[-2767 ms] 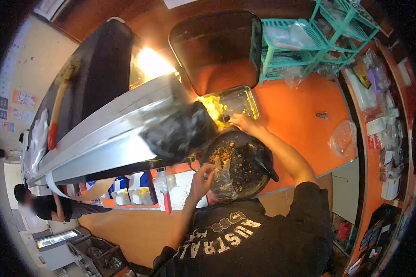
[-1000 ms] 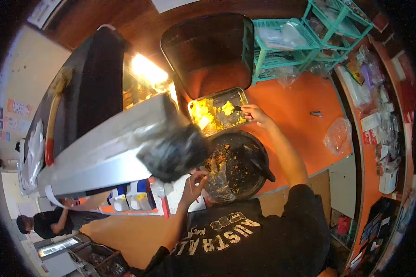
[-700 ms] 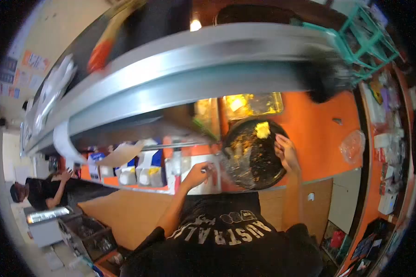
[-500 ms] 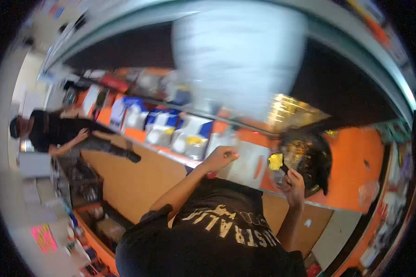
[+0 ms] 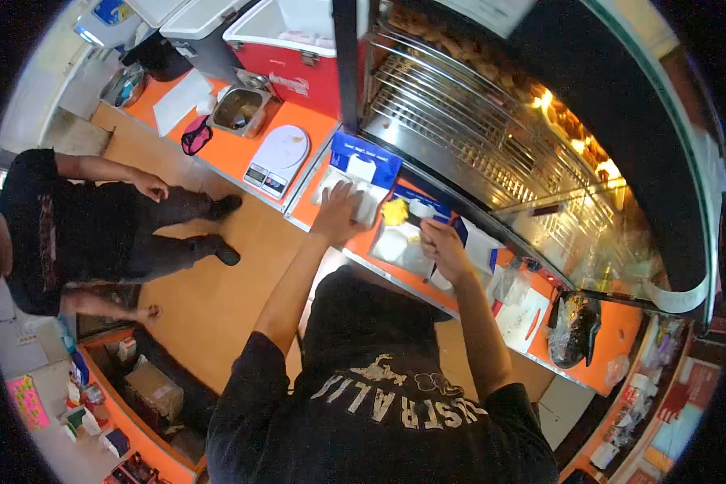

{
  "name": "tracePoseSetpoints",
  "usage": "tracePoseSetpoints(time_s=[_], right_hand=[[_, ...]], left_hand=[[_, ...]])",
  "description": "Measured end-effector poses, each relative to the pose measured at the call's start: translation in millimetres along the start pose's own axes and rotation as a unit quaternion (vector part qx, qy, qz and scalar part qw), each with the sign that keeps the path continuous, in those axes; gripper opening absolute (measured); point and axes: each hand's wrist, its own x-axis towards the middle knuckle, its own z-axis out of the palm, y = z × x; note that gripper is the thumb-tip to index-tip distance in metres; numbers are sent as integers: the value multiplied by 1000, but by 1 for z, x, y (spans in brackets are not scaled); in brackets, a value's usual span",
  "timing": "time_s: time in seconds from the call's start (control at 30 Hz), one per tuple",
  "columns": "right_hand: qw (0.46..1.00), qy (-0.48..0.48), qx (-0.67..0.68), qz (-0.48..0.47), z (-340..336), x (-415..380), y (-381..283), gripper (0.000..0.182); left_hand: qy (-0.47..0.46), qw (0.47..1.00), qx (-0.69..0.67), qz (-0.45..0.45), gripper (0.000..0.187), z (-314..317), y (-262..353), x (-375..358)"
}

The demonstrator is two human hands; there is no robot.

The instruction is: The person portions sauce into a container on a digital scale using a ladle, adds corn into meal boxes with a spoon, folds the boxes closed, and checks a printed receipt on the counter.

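My right hand (image 5: 446, 250) is closed around the dark handle of a spoon, whose head is largely hidden under a clump of yellow food (image 5: 395, 211). The spoon is above the row of blue-and-white packages. My left hand (image 5: 339, 211) rests, fingers spread, on the white inner part of the leftmost blue-and-white package (image 5: 366, 161). Another package (image 5: 395, 246), with round white contents, lies just below the yellow food. Further right, beyond my right hand, stands a black bowl (image 5: 586, 331) with clear plastic in it.
A glass-fronted warming cabinet with wire racks (image 5: 468, 113) runs behind the orange counter. To the left are a kitchen scale (image 5: 282, 149), a metal pan (image 5: 239, 111) and a red cooler (image 5: 290, 77). A white board (image 5: 520, 319) lies right. Another person (image 5: 89, 234) stands at the left.
My right hand has carried the spoon with yellow food left from the black bowl to the packages. My left hand has moved onto the leftmost package, its fingers now spread. The view has turned left.
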Motion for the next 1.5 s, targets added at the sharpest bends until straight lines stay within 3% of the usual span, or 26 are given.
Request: tracePoseSetpoints(time_s=[0.03,0.1,0.13,0.17,0.2,0.23,0.27,0.33,0.4,0.47,0.5,0.6,0.8,0.9,1.03,1.1,1.2,1.23,1.3,1.33,1.4,1.5], right_hand=[[1000,3,-13,-1,3,17,4,15],[982,85,-161,-56,8,49,14,18],[981,90,-165,-55,13,64,18,18],[913,132,-340,-185,16,79,24,19],[796,165,-498,-301,26,86,26,20],[794,182,-532,-233,38,84,20,22],[793,183,-535,-228,42,88,27,22],[699,199,-593,-346,55,96,37,18],[681,188,-638,-306,59,94,53,22],[541,185,-779,-257,56,97,74,29],[476,180,-803,-310,58,97,76,33],[453,187,-821,-293,63,89,80,37],[473,217,-802,-294,82,78,58,29],[563,152,-783,-219,104,80,41,15],[547,136,-814,-137,97,87,44,14],[589,158,-771,-184,104,79,34,13],[607,128,-741,-257,110,72,32,15],[607,128,-741,-256,101,75,42,15],[534,101,-803,-244,89,83,59,18],[534,102,-803,-244,89,82,58,18],[578,187,-786,-118,98,80,51,19],[577,169,-785,-149,109,75,44,19]], left_hand=[[-54,997,46,-17,75,1,-6,7],[-74,997,25,-20,80,-3,-17,12],[-106,994,12,-22,85,-3,-21,11],[-96,995,12,-11,88,0,-25,9],[-101,995,4,-10,88,2,-27,6],[-86,996,-2,-3,88,4,-29,4],[-69,998,-6,4,88,5,-31,3],[-61,997,-41,7,86,-1,-32,3],[-56,996,-73,7,84,-5,-33,2],[-56,996,-73,16,83,-5,-34,3],[-41,995,-90,19,84,-4,-37,2],[-39,994,-105,16,85,0,-42,1],[-28,992,-118,22,84,9,-49,0],[-13,992,-128,21,81,12,-51,-1],[-12,987,-153,40,78,12,-57,-4],[-2,984,-171,43,75,9,-58,-4],[-9,979,-202,32,74,5,-59,-8],[-8,977,-211,35,76,5,-62,-9],[-7,974,-221,41,79,4,-62,-7],[-24,978,-204,44,78,2,-63,-7],[-39,981,-185,44,77,2,-66,-6],[-35,978,-198,49,77,5,-67,-7]])
